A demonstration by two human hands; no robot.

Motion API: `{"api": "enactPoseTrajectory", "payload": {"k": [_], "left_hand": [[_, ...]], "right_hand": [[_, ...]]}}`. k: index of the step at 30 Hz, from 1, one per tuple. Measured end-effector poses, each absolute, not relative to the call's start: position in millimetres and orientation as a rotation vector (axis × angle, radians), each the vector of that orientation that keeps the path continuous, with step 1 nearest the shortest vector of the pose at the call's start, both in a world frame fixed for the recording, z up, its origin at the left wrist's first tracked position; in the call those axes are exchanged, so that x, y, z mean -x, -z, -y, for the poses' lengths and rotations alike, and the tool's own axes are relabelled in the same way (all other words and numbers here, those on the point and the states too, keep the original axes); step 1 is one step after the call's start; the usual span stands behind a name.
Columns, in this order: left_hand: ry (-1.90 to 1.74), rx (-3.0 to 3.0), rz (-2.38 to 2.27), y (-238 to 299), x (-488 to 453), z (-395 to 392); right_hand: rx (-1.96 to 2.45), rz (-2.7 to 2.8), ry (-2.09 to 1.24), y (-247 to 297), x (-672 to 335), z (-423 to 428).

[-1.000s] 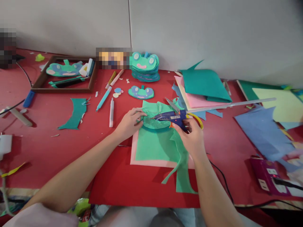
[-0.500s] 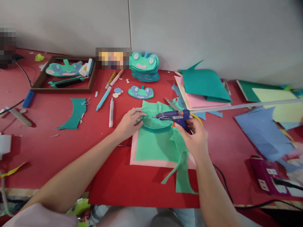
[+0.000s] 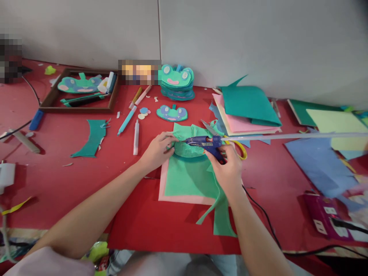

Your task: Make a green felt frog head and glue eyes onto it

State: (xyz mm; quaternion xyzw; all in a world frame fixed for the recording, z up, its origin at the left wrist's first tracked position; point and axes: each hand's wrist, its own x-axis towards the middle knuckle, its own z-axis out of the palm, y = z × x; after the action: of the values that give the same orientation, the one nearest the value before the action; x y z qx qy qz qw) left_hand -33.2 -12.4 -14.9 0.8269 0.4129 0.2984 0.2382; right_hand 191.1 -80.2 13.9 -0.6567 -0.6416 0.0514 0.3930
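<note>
My right hand grips a blue glue gun, its nozzle pointing left and a long clear glue stick sticking out of its back. The nozzle is close to the fingertips of my left hand, which pinch the left edge of a green felt piece. Whether the nozzle touches the felt I cannot tell. Under that piece lies a light green felt sheet, on top of a pink sheet. Yellow-handled scissors lie behind the glue gun, partly hidden. Cut green strips hang toward me.
A stack of frog faces stands at the back, with a single frog face before it. Markers and a wooden tray are on the left. Folded felt, blue felt and a purple power strip occupy the right.
My right hand has moved the glue gun left, bringing its nozzle to my left fingertips. The glue stick's far end has dipped, and more of the scissors' handle shows. My left hand keeps its hold.
</note>
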Motion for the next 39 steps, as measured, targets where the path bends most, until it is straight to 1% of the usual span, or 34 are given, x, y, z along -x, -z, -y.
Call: {"api": "enactPoseTrajectory", "payload": {"k": [23,31,39], "left_hand": [[-0.826,-2.26,-1.139,16.8,33.2,12.1],[-0.81,-2.24,-1.139,15.5,32.6,12.5],[-0.825,-2.247,-1.132,16.2,32.3,12.3]], "right_hand": [[1.587,1.698,-0.105,-20.8,-193.6,82.1],[1.691,1.583,-0.292,-12.5,-196.1,82.9],[1.706,1.573,-0.345,-15.1,-198.3,83.5]]}}
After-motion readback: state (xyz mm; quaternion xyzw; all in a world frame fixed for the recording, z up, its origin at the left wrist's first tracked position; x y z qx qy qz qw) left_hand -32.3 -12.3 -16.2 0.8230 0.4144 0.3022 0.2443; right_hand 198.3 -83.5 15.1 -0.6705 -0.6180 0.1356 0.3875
